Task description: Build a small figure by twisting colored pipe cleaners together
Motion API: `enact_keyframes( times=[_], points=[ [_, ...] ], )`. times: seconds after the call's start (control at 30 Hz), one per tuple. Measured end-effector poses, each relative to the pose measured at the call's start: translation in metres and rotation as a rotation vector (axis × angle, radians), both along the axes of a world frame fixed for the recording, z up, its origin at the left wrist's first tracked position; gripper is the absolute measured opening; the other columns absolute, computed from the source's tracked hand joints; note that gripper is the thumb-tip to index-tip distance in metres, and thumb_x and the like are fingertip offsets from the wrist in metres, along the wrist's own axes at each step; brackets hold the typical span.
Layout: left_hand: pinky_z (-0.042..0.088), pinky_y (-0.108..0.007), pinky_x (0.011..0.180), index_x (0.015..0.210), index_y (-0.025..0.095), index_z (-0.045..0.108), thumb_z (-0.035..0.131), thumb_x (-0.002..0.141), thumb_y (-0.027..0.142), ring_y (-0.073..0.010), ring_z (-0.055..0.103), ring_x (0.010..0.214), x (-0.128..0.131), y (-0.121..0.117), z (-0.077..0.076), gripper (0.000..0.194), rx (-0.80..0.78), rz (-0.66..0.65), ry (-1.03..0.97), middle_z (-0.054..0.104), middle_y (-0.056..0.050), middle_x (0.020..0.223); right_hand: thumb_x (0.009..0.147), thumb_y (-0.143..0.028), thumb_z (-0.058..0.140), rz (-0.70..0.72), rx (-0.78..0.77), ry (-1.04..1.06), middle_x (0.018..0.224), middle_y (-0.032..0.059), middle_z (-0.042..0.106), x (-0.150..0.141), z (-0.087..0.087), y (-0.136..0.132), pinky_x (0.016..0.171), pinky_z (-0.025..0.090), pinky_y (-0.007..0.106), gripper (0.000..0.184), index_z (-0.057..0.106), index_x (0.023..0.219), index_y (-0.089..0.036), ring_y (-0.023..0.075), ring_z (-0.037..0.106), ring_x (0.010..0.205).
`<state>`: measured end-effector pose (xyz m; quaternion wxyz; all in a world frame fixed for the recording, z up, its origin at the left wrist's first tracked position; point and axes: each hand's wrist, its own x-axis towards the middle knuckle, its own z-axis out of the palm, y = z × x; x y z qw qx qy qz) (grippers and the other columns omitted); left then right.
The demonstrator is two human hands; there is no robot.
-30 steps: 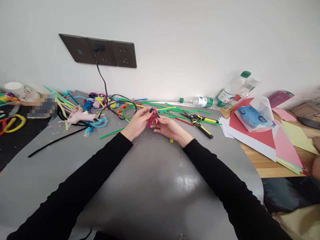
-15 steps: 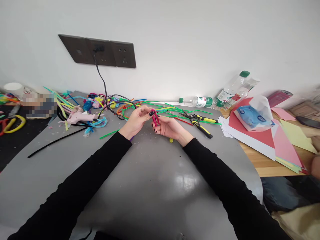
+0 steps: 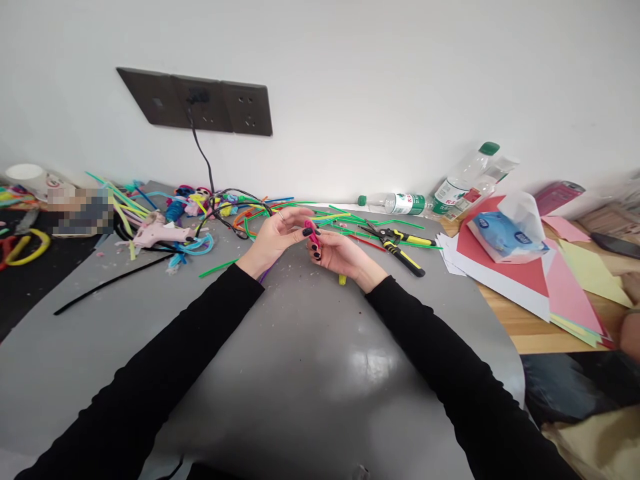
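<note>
Between my fingertips is a bent pink pipe cleaner (image 3: 312,231), held above the grey table mat (image 3: 300,347). My left hand (image 3: 276,241) pinches it from the left, thumb against it. From the right, my right hand (image 3: 343,255) grips its lower part with bent fingers. Much of the pink piece is hidden by the fingers. Behind both hands lie loose green pipe cleaners (image 3: 400,222). A small yellow piece (image 3: 343,280) rests just under my right hand, and a purple stem (image 3: 265,275) shows beside my left wrist.
Yellow-black wire pliers (image 3: 400,248) lie right of my hands. On the left are a pink glue gun (image 3: 159,232), a black cable (image 3: 205,157) and a pipe-cleaner pile. Bottles (image 3: 453,190), a tissue pack (image 3: 507,237) and coloured paper (image 3: 575,283) occupy the right. Part of another person's hand (image 3: 631,333) shows.
The pink pipe cleaner has turned and now looks narrower, its open loop no longer showing. My left fingers have straightened a little; both forearms have stayed nearly in place.
</note>
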<state>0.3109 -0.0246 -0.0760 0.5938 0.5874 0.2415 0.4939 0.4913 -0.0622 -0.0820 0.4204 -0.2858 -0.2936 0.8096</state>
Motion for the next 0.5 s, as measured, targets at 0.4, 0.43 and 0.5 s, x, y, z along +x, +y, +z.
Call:
enact_keyframes(
  times=[0.4, 0.43, 0.5],
  points=[
    [0.056, -0.035, 0.082, 0.095, 0.016, 0.08, 0.088, 0.072, 0.049, -0.0236, 0.071, 0.09, -0.006, 0.006, -0.003, 0.041, 0.177, 0.154, 0.245, 0.078, -0.011, 0.098, 0.082, -0.047, 0.084, -0.28, 0.356, -0.359, 0.071, -0.0025, 0.064, 0.006, -0.016, 0.013, 0.06, 0.049, 0.022, 0.036, 0.062, 0.084, -0.018, 0.0091, 0.06, 0.063],
    [0.057, -0.035, 0.081, 0.094, 0.016, 0.08, 0.088, 0.072, 0.049, -0.0235, 0.071, 0.088, -0.006, 0.006, -0.006, 0.041, 0.167, 0.167, 0.255, 0.078, -0.011, 0.096, 0.079, -0.051, 0.084, -0.33, 0.395, -0.415, 0.07, -0.0026, 0.064, 0.006, -0.018, 0.014, 0.059, 0.048, 0.022, 0.04, 0.062, 0.084, -0.018, 0.0093, 0.06, 0.062],
    [0.057, -0.036, 0.082, 0.092, 0.015, 0.08, 0.087, 0.072, 0.049, -0.0237, 0.071, 0.086, -0.007, 0.008, -0.01, 0.04, 0.158, 0.18, 0.261, 0.079, -0.012, 0.094, 0.077, -0.057, 0.083, -0.406, 0.461, -0.512, 0.07, -0.0022, 0.065, 0.007, -0.02, 0.015, 0.057, 0.048, 0.022, 0.044, 0.061, 0.082, -0.019, 0.0099, 0.059, 0.061]
  ],
)
